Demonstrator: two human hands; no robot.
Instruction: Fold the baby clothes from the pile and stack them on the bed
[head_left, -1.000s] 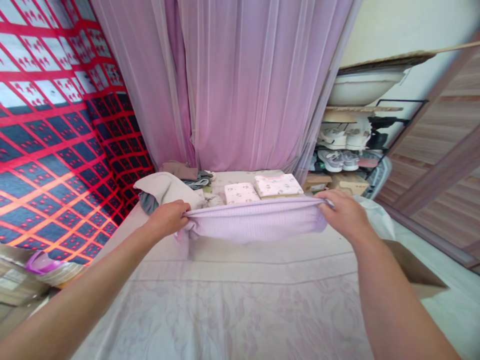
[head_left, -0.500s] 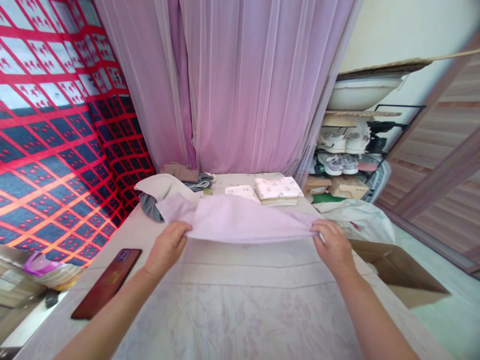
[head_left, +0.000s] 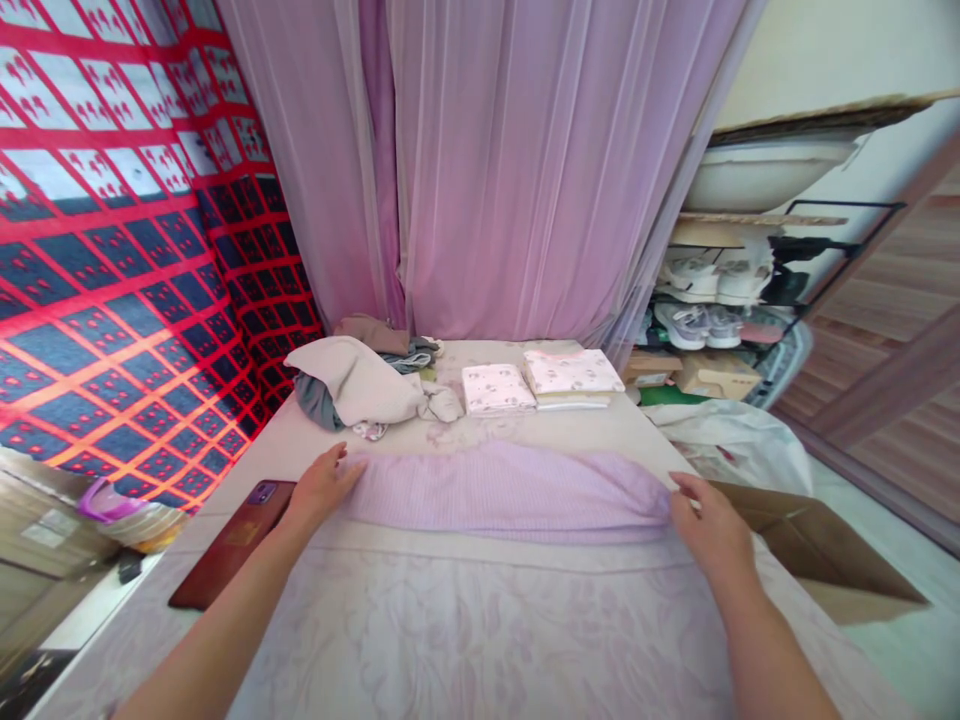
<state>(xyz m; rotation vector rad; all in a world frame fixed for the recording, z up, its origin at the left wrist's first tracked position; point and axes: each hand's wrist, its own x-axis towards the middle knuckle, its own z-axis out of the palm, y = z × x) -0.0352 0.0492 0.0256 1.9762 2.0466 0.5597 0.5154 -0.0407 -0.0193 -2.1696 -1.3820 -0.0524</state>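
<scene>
A lilac ribbed knit garment lies on the bed as a long, low folded strip, running left to right. At its left end rests my left hand, fingers stretched out and apart, touching the edge of the cloth. My right hand is at the other end, its fingers loosely bent and spread beside the knit. Whether the right fingertips still touch the fabric is hard to tell. Beyond the garment are a small folded patterned cloth and a taller stack of folded cloths.
Loose clothes are heaped at the back left of the bed. A reddish-brown phone lies by my left forearm. To the right stand a cardboard box, a white plastic bag and a shoe rack. Purple curtains hang behind.
The lilac garment has come down from between my hands onto the bed, nearer to me. My fingers have loosened from its ends, and the view has shifted slightly.
</scene>
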